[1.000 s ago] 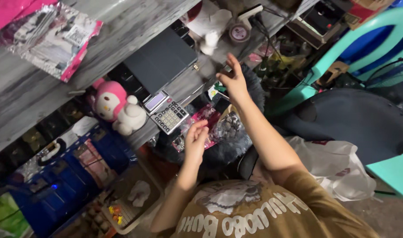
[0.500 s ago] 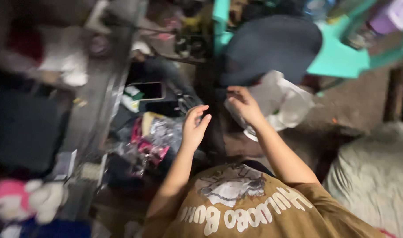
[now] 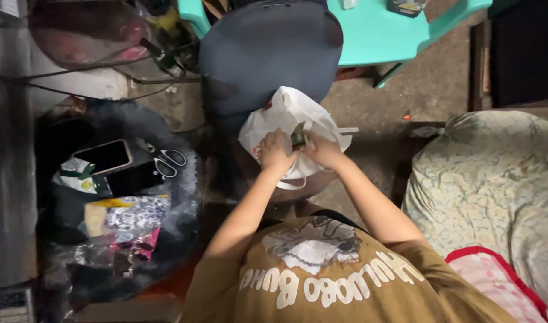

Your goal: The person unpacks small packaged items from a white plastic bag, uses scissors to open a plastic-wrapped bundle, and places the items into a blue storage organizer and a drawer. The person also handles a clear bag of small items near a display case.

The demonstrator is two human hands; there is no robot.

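Note:
Both my hands meet over a white plastic bag (image 3: 286,110) that lies on the floor in front of me. My left hand (image 3: 275,151) and my right hand (image 3: 323,149) pinch a small dark object (image 3: 298,139) between them at the bag's mouth. What the small object is, I cannot make out. My arms reach out from a brown printed shirt (image 3: 339,281).
A dark round seat (image 3: 268,51) and a teal plastic chair (image 3: 381,33) stand just beyond the bag. At the left, on a dark furry mat, lie a phone (image 3: 103,157), scissors (image 3: 166,160) and several clear packets (image 3: 133,218). A patterned cushion (image 3: 495,179) fills the right.
My view has swung from the cluttered shelf to the floor. My right hand came back from the shelf and both hands have closed together on a small object at the white bag.

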